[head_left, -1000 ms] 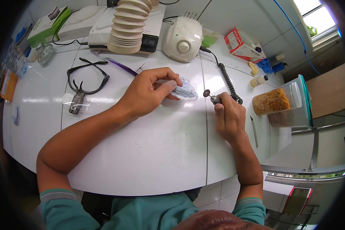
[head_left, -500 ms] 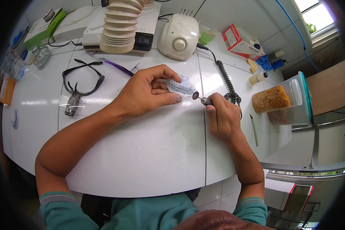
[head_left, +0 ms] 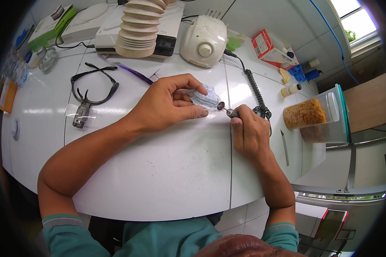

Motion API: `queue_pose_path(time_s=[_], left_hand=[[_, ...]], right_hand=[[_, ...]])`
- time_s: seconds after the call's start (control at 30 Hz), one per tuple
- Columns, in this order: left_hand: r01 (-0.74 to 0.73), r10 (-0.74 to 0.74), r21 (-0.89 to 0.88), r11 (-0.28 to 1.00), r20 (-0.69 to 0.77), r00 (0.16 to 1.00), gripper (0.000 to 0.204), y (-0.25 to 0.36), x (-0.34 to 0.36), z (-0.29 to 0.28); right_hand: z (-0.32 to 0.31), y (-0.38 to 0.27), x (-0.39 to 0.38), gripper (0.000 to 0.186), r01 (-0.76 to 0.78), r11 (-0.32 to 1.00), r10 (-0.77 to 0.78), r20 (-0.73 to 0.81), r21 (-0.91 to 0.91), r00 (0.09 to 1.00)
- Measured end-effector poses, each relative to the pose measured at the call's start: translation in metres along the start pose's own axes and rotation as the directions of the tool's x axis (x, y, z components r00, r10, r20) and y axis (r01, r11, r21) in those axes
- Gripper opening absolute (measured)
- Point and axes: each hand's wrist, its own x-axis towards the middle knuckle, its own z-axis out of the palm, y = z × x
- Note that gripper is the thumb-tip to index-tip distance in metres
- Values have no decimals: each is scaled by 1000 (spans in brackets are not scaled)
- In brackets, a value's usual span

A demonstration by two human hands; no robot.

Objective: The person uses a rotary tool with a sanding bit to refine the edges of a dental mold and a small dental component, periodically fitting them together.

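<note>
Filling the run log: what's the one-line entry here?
left hand: holds clear piece | right hand: grips rotary tool | tip at piece edge

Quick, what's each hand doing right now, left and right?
Left hand: closed on a small clear plastic piece, pinning it to the white table.
Right hand: closed around a rotary handpiece, its tip at the piece.

Clear bluish piece [head_left: 203, 98] — white worktop [head_left: 158, 171] — teal sleeves [head_left: 64, 227].

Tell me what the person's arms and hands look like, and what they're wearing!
Both forearms are bare. The left hand and the right hand wear no gloves, rings or watch. Short teal sleeves with a grey band at the cuff cover the upper arms, part of a teal shirt.
</note>
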Motion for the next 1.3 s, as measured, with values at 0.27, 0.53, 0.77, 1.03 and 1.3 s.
queue_pose_path(time_s=[0.27,0.53,0.77,1.03,1.3], left_hand=[[2,-2,11,1000,-1,1000,38,1,-1,1],[-17,17,2,1000,-5,1000,37,-1,0,1],[-3,4,16,1000,-6,1000,37,0,-1,0],[-6,6,21,1000,-11,1000,38,-1,-1,0],[-8,8,27,1000,-11,1000,39,0,-1,1]], right_hand=[[0,1,0,34,7,1000,-7,7,-3,1000],[0,0,1,35,2,1000,-2,19,-8,1000],[0,-1,1,34,4,1000,-4,12,-5,1000],[1,-1,2,34,7,1000,-7,-5,17,1000],[0,-1,1,35,2,1000,-2,6,5,1000]])
